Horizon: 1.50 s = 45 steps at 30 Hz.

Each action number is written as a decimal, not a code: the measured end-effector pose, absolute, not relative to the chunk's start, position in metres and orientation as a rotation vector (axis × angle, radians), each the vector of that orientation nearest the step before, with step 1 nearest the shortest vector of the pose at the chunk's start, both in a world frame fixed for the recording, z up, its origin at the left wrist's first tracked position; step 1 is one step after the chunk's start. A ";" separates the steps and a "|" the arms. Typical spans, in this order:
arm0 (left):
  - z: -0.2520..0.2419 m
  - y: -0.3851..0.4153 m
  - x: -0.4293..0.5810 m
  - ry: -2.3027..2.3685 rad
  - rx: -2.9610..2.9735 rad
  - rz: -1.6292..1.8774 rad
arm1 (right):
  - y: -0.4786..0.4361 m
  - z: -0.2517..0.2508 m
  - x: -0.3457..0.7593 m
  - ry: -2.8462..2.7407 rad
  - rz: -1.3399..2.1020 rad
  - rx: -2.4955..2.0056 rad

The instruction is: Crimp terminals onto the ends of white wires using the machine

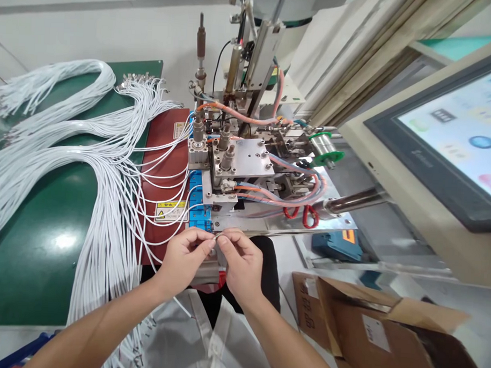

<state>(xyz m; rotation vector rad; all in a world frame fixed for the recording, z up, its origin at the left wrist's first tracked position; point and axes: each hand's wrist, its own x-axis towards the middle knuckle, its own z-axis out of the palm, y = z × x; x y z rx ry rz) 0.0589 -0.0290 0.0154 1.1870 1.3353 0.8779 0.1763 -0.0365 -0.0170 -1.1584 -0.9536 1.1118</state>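
My left hand [186,255] and my right hand [241,259] meet at the front edge of the machine. Both are closed, thumb against fingers. Between their fingertips is the thin wire end [217,236] of a cable, mostly covered by the fingers. White cables [108,192] fan out from the left, and some run close behind my left hand. Just beyond my fingertips lies a row of blue clamps [200,217], with several white cables leading into it. A loose cable end [182,307] hangs below my left wrist.
The soldering machine [246,157] stands ahead, with a solder wire spool [324,147] on its right. A touchscreen panel [432,142] juts in at right. An open cardboard box [345,321] sits lower right. A green table [38,236] carries cable bundles; a red-brown plate [161,181] adjoins it.
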 end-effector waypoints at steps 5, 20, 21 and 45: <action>0.014 -0.032 0.062 1.372 1.180 0.971 | -0.036 -0.013 0.172 -1.060 0.954 -1.210; 0.017 -0.025 0.051 1.357 1.723 0.762 | -0.011 0.010 0.211 -1.825 1.073 -1.131; 0.017 -0.024 0.050 1.351 1.748 0.710 | -0.011 0.010 0.211 -1.876 1.041 -1.108; 0.012 -0.032 0.057 1.510 1.334 0.797 | -0.024 -0.015 0.180 -0.650 1.534 -1.150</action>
